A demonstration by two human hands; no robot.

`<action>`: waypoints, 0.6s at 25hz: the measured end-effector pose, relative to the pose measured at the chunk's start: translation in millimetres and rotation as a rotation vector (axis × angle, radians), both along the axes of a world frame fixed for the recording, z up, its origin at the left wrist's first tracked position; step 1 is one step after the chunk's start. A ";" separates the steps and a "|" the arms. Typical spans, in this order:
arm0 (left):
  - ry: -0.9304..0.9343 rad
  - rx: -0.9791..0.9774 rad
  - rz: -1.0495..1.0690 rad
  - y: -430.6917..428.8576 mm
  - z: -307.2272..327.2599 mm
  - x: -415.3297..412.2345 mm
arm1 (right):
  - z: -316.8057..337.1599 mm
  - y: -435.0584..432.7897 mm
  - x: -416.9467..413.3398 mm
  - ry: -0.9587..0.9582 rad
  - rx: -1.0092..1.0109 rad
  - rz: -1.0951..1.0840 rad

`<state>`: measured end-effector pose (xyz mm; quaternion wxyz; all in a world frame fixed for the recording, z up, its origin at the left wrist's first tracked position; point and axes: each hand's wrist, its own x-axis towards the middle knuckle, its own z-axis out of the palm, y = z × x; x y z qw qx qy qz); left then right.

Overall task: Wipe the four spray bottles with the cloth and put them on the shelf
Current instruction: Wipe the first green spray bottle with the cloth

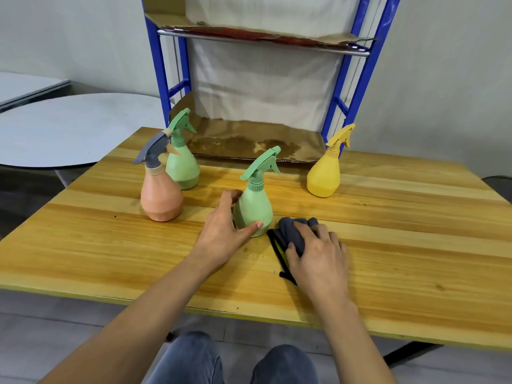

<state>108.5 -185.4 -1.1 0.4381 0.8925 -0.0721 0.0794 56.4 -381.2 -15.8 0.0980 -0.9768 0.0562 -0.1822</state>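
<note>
Wooden table [388, 245] with a yellow-ish plank top takes up most of the view, plain grey wall behind it, and a round grey table [69, 128] off to the left; at the far edge of the wood stands a blue metal shelf [336, 103] with stained cardboard lining its lower level and a white sheet hanging at the back; all four spray bottles are on the table, none on the shelf so far; the near green bottle [256, 206] sits upright close to the middle, and the left hand [221, 231] is wrapped round its lower body, thumb across the front and fingers curling behind, so that hand is clamped on it; right beside the bottle's base the right hand [318, 253] presses down on a dark grey cloth [291, 234] with a bit of yellow-green showing at its edge, fingers bunched into the fabric and gripping it against the wood; the cloth is just about touching the bottle, can't say for sure; further left an orange bottle [160, 198] with a grey-blue trigger stands just in front of a second green bottle [182, 162], the two overlapping from this angle; the yellow bottle [325, 173] stands by itself on the right, near the shelf's right leg; blue jeans [191, 358] show below the table edge.
</note>
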 end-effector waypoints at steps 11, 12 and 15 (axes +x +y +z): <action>0.005 0.088 -0.036 -66.1 -1.0 104.4 | -15.4 -13.6 30.0 -0.115 0.090 0.016; 0.004 0.087 -0.038 -69.8 -2.9 111.6 | -15.6 -13.9 31.3 -0.115 0.090 0.014; -0.002 0.103 -0.037 -76.7 -6.6 125.9 | -16.5 -14.1 33.0 -0.113 0.096 0.012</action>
